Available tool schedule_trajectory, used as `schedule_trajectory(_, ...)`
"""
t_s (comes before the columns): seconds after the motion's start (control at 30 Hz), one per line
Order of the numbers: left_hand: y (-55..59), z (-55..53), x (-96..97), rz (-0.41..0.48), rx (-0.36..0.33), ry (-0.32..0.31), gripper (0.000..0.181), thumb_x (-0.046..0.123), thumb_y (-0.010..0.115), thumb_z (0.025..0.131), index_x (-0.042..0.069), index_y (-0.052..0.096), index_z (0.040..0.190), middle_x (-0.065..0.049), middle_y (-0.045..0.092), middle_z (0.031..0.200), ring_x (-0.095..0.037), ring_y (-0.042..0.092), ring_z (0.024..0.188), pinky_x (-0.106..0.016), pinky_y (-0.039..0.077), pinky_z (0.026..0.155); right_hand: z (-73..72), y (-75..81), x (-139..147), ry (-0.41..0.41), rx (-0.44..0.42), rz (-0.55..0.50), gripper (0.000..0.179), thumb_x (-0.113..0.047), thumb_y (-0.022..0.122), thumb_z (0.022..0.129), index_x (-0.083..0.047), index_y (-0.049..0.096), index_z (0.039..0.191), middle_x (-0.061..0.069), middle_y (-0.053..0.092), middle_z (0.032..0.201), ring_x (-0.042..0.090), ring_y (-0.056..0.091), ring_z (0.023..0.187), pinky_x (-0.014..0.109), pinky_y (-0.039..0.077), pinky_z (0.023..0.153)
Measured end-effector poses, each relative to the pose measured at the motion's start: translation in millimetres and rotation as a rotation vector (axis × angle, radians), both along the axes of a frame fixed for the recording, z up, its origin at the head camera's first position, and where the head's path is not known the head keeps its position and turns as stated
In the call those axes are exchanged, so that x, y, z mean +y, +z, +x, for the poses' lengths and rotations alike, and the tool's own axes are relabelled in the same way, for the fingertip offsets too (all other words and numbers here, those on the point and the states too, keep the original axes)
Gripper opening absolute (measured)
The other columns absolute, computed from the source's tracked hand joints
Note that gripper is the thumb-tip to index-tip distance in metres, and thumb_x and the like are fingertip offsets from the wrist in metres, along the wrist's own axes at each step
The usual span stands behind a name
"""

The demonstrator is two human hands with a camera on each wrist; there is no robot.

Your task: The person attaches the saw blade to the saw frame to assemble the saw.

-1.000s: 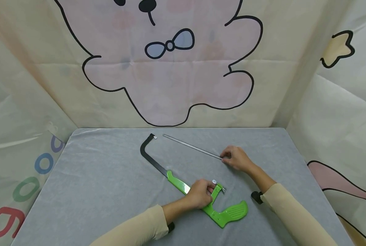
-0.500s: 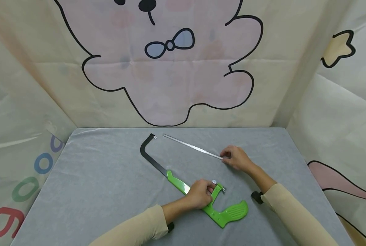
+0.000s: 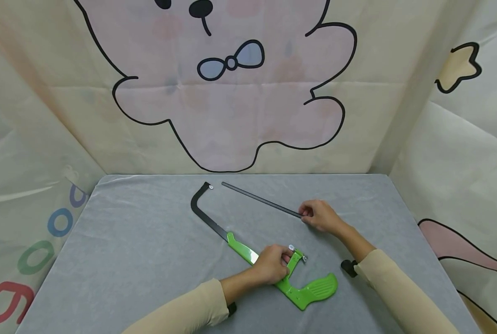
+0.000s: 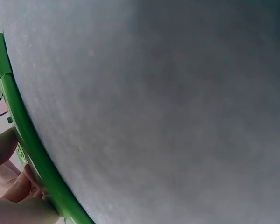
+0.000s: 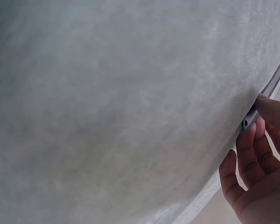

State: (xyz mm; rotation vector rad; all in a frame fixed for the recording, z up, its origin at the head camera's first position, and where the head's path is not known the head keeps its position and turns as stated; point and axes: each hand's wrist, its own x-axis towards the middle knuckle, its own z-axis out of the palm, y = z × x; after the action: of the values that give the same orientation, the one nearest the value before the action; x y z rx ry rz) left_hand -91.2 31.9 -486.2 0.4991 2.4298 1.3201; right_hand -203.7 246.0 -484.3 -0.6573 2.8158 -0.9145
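Observation:
A hacksaw frame with a green handle and a dark bent front arm lies slantwise on the table. My left hand grips it near the upright green post, and in the left wrist view the fingers curl against its green edge. At the top of that post sit a pin and a wing nut. My right hand pinches one end of a thin hacksaw blade, between thumb and fingers. The right wrist view shows the hole in the blade's end. The blade's far end points toward the frame's front tip.
Grey cloth covers the table. Behind it and on both sides hang pale printed curtains. A dark strap piece shows below the right sleeve.
The blade turns about its length: its face goes from pale to bright silver, then dark grey. The hands and the saw frame stay in place.

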Motion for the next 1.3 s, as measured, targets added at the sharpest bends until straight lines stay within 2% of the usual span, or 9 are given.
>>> schedule_trajectory(0.27, 0.1, -1.2, -0.4, 0.013, 0.003, -0.007, 0.033, -0.014, 0.071, 0.069, -0.001, 0.072, 0.098, 0.001, 0.062, 0.075, 0.001, 0.051, 0.063, -0.016, 0.045, 0.061, -0.1, 1.6, -1, 0.022, -0.018, -0.012, 0.011, 0.004, 0.073, 0.081, 0.000, 0.071, 0.091, 0.001, 0.063, 0.077, 0.012, 0.055, 0.071, 0.029, 0.046, 0.064)
schedule_trajectory(0.53, -0.8, -1.6, -0.4, 0.020, 0.002, -0.014, 0.033, -0.016, 0.071, 0.068, -0.002, 0.071, 0.098, 0.001, 0.062, 0.075, 0.001, 0.051, 0.063, -0.016, 0.045, 0.061, 0.5, 5.0, -1, 0.036, -0.076, -0.015, 0.009, 0.002, 0.068, 0.088, 0.001, 0.074, 0.094, 0.003, 0.068, 0.082, 0.011, 0.057, 0.073, 0.028, 0.048, 0.065)
schedule_trajectory(0.9, -0.8, -1.7, -1.3, 0.026, -0.018, -0.017, 0.033, -0.016, 0.069, 0.069, -0.001, 0.071, 0.098, 0.001, 0.062, 0.076, 0.000, 0.051, 0.065, -0.016, 0.046, 0.063, -2.0, 8.2, -1, 0.089, -0.146, -0.038, 0.011, 0.001, 0.065, 0.090, 0.002, 0.074, 0.097, 0.009, 0.073, 0.091, 0.019, 0.064, 0.082, 0.033, 0.050, 0.070)
schedule_trajectory(1.07, -2.1, -2.0, -1.0, 0.036, -0.021, -0.017, 0.033, -0.016, 0.069, 0.068, -0.002, 0.071, 0.098, 0.001, 0.062, 0.076, 0.000, 0.051, 0.065, -0.016, 0.046, 0.063, -2.5, 9.5, -1, 0.103, -0.220, -0.071, 0.012, 0.002, 0.064, 0.091, 0.004, 0.074, 0.097, 0.011, 0.073, 0.091, 0.016, 0.062, 0.078, 0.029, 0.050, 0.066)
schedule_trajectory(1.3, -2.0, -2.4, -1.0, 0.046, -0.025, -0.006, 0.033, -0.016, 0.068, 0.066, -0.001, 0.071, 0.095, 0.001, 0.062, 0.074, 0.000, 0.050, 0.063, -0.016, 0.045, 0.062, -1.0, 12.5, -5, 0.131, -0.299, -0.104, 0.019, 0.002, 0.061, 0.091, 0.009, 0.071, 0.106, 0.014, 0.073, 0.097, 0.012, 0.062, 0.078, 0.026, 0.051, 0.065)
